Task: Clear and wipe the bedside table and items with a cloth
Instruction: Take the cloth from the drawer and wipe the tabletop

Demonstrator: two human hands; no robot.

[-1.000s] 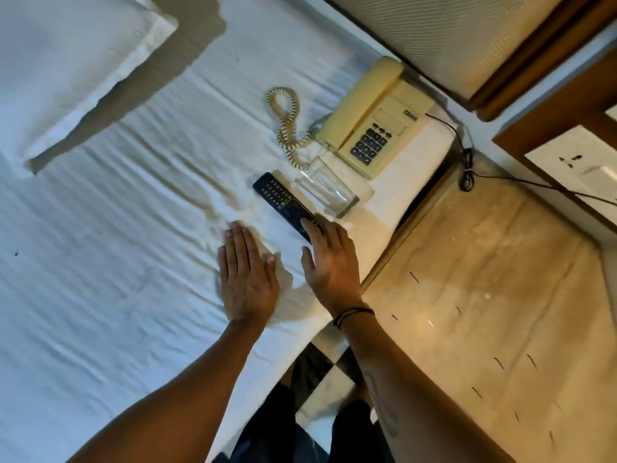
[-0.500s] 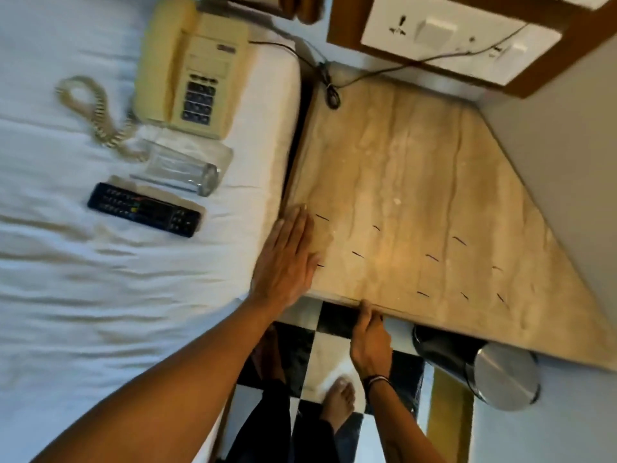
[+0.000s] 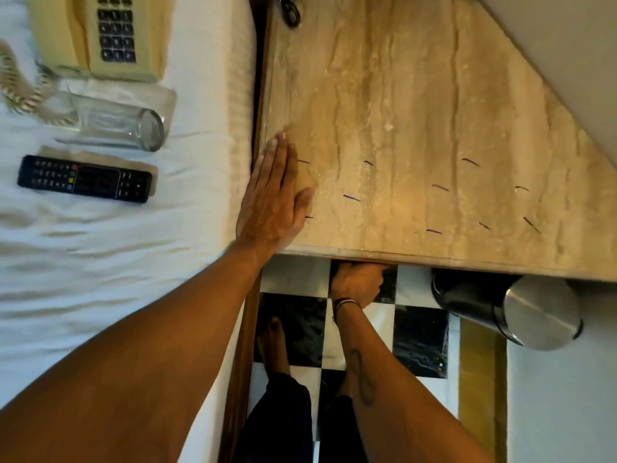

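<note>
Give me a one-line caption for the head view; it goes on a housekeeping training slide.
Left hand flat on the bedside table, right hand under its edge; phone, glass, remote on bed.

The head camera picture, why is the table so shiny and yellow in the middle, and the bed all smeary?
In the head view, warm light makes a bright patch on the bedside table; the bed sheet looks streaked, probably motion blur; the remote buttons look soft; the wide lens bends the edges; the right hand sits in shadow under the tabletop.
</note>
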